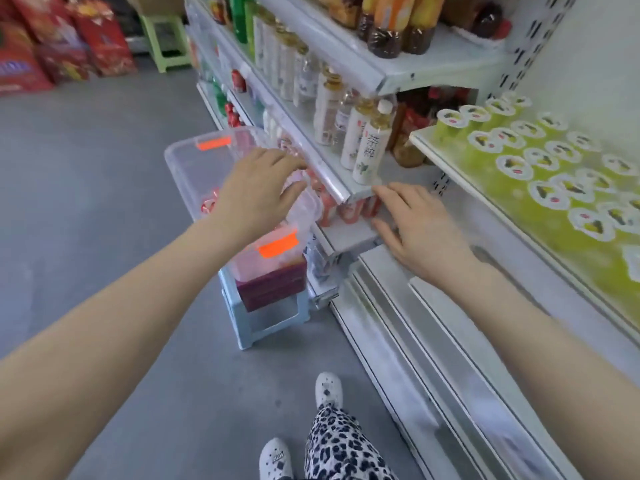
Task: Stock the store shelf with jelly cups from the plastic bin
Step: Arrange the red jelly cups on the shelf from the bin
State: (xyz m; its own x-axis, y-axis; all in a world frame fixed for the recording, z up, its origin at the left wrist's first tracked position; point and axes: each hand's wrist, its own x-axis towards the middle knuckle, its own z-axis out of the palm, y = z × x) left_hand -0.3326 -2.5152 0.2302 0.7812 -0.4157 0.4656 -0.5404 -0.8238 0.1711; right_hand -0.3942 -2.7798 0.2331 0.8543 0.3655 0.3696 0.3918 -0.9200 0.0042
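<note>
The left hand (258, 188) hangs over the clear plastic bin (194, 161), fingers loosely spread and holding nothing. The right hand (420, 226) is also spread and empty, beside a lower shelf corner (349, 233). Green jelly cups (540, 161) stand in rows on the upper-right shelf (436, 154). The bin sits on a purple box (273, 285) on a pale blue stool (249, 327).

Green, white-lidded jelly cups (514, 167) upright in rows on the shelf (491, 202); clear orange-latched plastic bin (192, 169), perhaps nearly empty, leftward.
</note>
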